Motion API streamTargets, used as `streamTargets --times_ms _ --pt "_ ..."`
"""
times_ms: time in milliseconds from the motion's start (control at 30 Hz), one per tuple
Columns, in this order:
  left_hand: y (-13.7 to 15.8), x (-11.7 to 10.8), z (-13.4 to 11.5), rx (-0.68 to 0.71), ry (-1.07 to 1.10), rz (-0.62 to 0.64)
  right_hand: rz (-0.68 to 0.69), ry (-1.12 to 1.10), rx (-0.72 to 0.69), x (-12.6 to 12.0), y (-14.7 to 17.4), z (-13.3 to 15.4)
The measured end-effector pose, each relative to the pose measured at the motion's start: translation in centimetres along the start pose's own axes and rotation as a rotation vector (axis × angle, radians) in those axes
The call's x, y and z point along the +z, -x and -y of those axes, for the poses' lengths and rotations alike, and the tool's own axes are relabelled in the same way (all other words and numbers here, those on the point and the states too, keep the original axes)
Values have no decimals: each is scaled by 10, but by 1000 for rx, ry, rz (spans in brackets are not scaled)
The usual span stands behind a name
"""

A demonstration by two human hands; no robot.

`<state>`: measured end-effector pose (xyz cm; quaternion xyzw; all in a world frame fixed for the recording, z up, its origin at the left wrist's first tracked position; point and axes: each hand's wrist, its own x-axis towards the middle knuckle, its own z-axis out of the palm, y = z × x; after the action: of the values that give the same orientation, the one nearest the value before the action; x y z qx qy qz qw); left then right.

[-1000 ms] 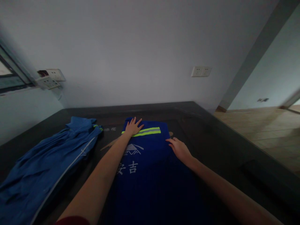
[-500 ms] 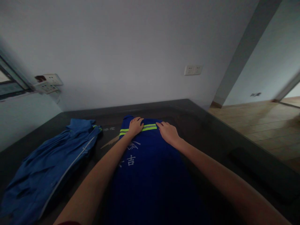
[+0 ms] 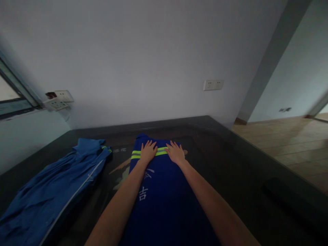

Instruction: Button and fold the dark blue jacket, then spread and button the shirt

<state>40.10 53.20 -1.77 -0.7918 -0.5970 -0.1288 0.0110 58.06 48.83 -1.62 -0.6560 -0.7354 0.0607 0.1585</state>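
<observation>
A dark blue jacket with white lettering and a yellow-green and grey reflective band lies lengthwise on the dark table, in a long narrow shape. My left hand rests flat on its far part, fingers spread over the band. Just to the right, my right hand lies on the same band near the jacket's right edge, fingers also spread. Neither hand grips the cloth. The near end of the jacket fades into shadow between my forearms.
A second, lighter blue garment with a white stripe lies on the left of the dark table. A black elongated object is at the right. The wall with sockets rises behind the table; wooden floor shows to the right.
My right hand has moved left onto the band from the jacket's right edge, its fingers now spread. My left hand stays on the cloth, fingers spread wider. The view has tilted up slightly.
</observation>
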Motion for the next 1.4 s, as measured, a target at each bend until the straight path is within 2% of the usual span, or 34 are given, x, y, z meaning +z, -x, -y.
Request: streamTargets --times_ms 100,300,433,533,667,733,800,933,1067,1233,1400 --pt "-1 0 7 -67 -36 2 -14 -13 18 -1 -1 0" --pt "-7 3 13 -112 0 137 19 -30 29 -2 -1 -4" --pt "-5 3 15 -90 42 123 56 -16 26 -3 1 -6" --pt "-1 -7 14 -78 155 1 -10 -41 14 -5 2 -5" --pt "2 -34 6 -71 330 -291 -169 -119 3 -11 3 0" --pt "8 -47 2 -48 352 -330 -250 -176 -2 -17 4 1" --pt "22 -58 -2 7 336 -271 -311 -235 -14 -27 7 3" --pt "77 -70 -7 95 160 -28 -351 -317 -124 -53 23 5" --pt "137 -75 -16 116 18 97 -243 -353 -224 -68 53 18" --pt "174 -72 -22 89 -53 125 -19 -177 -266 -52 99 27" --pt "186 -64 -21 90 -82 84 87 8 -234 -33 132 6"
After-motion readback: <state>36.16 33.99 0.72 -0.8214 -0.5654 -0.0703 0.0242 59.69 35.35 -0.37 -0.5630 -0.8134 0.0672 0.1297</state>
